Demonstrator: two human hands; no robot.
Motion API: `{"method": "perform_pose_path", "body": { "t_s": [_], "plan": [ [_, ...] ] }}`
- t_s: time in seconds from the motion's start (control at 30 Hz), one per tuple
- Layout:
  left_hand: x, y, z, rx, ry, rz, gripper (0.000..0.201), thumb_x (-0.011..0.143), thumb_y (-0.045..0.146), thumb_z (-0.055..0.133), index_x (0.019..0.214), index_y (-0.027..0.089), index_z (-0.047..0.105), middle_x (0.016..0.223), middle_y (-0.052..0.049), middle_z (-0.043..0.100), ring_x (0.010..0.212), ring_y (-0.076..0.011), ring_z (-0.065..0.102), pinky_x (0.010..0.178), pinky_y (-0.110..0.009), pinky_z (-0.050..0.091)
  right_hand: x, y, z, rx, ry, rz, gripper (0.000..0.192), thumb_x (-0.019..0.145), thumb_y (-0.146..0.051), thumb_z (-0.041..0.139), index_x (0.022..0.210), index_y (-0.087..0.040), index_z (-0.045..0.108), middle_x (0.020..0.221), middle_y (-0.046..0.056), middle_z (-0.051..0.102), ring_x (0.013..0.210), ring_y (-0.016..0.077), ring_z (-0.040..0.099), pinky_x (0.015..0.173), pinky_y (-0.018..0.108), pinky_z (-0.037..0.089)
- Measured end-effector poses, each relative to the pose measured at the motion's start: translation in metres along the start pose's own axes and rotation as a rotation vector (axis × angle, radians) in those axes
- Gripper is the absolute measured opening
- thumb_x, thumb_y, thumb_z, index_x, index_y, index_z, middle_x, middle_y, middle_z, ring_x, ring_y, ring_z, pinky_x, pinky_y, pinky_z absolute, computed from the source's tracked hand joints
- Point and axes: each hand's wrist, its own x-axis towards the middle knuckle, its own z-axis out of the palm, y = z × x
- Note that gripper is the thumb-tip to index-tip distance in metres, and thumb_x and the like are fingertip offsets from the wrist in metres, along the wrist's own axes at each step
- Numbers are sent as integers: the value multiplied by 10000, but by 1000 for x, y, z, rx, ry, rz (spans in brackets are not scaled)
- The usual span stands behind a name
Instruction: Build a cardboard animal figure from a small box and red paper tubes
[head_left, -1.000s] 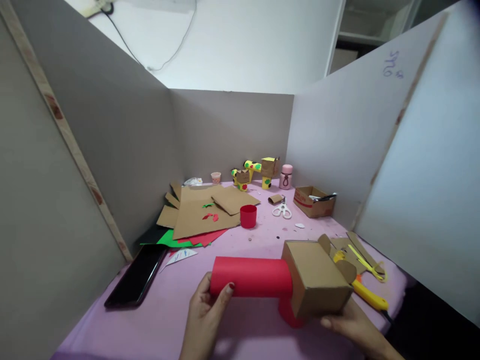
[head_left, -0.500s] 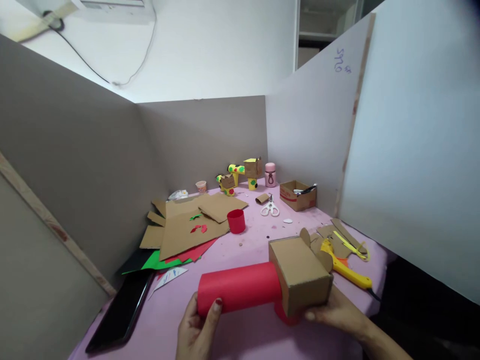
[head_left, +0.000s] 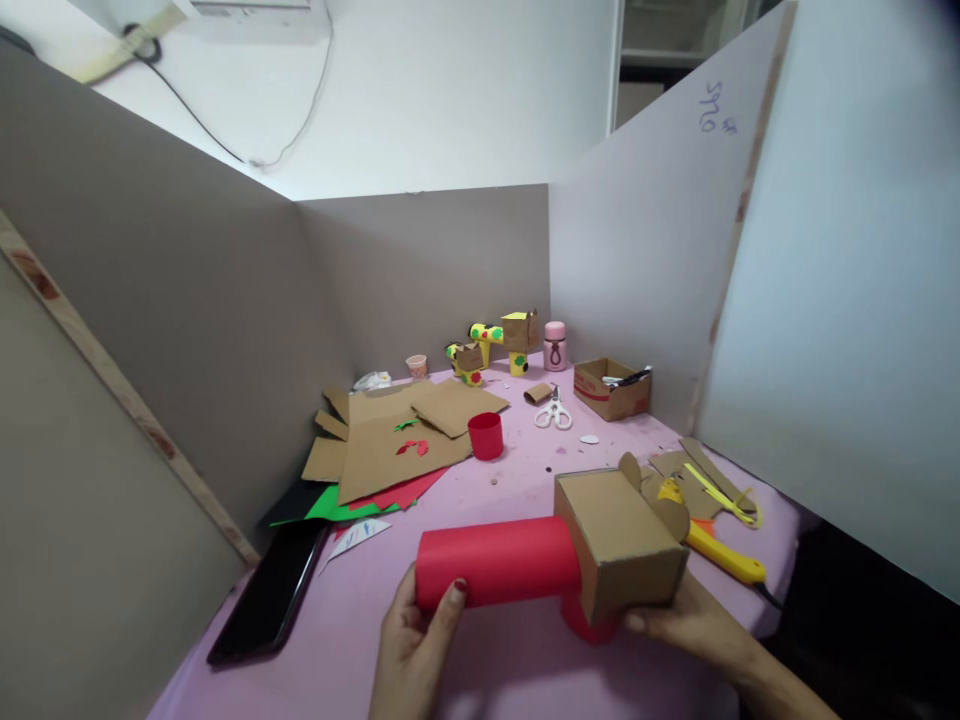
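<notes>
Left hand (head_left: 409,640): wrapped around the near-left end of one red paper tube (head_left: 496,562), thumb pressed on its front face, the other fingers curled out of sight behind it.
Right hand (head_left: 686,625): cupped under one cardboard box (head_left: 619,540), fingers closed against its underside and near edge; exact fingertip contact hidden, probably flat on the bottom.
Tube and box: held together just above the pink table (head_left: 337,640), tube lying level from the left hand to the box's left face, butted against it; a red rounded part showing beneath the box, shape unclear.
Box ears: two rounded cardboard tabs standing at the box's far-right edge.
Phone (head_left: 268,592): one, dark, flat on the table left of the tube, near the left panel.
Glue gun (head_left: 716,545): one, yellow, lying just right of the box beside cardboard strips.
Paper scrap (head_left: 358,535): one white piece between phone and tube.
Coloured sheets (head_left: 341,500): green and red, fanned under the cardboard pile.
Cardboard pile (head_left: 397,435): several flat brown pieces, small red and green cut-outs on top.
Red cup (head_left: 485,436): one, upright, just right of the pile.
Scissors (head_left: 553,412): one white-handled pair, mid-table.
Small carton (head_left: 609,388): one, open, tools inside, by the right panel.
Far row: two yellow tube figures (head_left: 495,345), one pink bottle (head_left: 554,346), one small paper cup (head_left: 416,365).
</notes>
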Motion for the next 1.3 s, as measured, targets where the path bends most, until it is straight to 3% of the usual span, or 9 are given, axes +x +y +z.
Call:
{"method": "perform_pose_path", "body": {
  "t_s": [0.37, 0.63, 0.83, 1.0, 1.2, 1.3],
  "plan": [
    [-3, -11, -11, 28, -95, 15, 384, 735, 412, 662, 1029, 172, 602, 995, -62, 705, 918, -190, 628, 812, -237, 472, 0, -8, 0, -107, 5, 57, 684, 543, -574, 760, 1093, -182, 654, 1099, 160, 676, 1029, 383, 593, 884, 506, 464],
    [-1, -18, -10, 22, -145, 20, 321, 787, 400, 612, 1022, 183, 593, 1042, -63, 689, 964, -187, 614, 833, -239, 460, -1, 2, -3, -126, 77, 73, 636, 539, -538, 776, 1067, -199, 678, 1059, 140, 698, 1000, 372, 609, 867, 492, 481],
    [-1, -15, -12, -17, -98, 21, 340, 771, 390, 635, 1041, 188, 593, 1025, -55, 700, 932, -172, 625, 817, -221, 463, -3, 12, -4, -83, 185, 18, 649, 592, -496, 775, 1156, -213, 628, 1081, 123, 691, 1020, 344, 601, 883, 459, 476],
    [1, -7, -14, -92, 15, -8, 407, 721, 390, 684, 1054, 179, 582, 969, -43, 717, 890, -169, 640, 794, -218, 475, -1, 20, -8, 9, 234, 32, 667, 567, -461, 800, 1156, -204, 621, 1079, 127, 691, 1039, 350, 591, 894, 456, 469],
    [1, -8, -13, -93, -43, 1, 350, 761, 370, 649, 1048, 188, 567, 993, -43, 705, 910, -167, 633, 803, -223, 473, 3, 23, -12, 203, 251, 46, 686, 587, -442, 794, 1200, -213, 588, 1095, 126, 686, 1074, 351, 571, 884, 464, 477],
    [2, -10, -17, -59, -6, 18, 354, 775, 394, 625, 1055, 192, 545, 999, -45, 693, 899, -170, 631, 816, -243, 473, 2, 19, -11, 387, 240, 43, 623, 631, -439, 766, 1195, -242, 590, 1093, 102, 693, 1093, 337, 568, 922, 482, 454]
  ]
}}
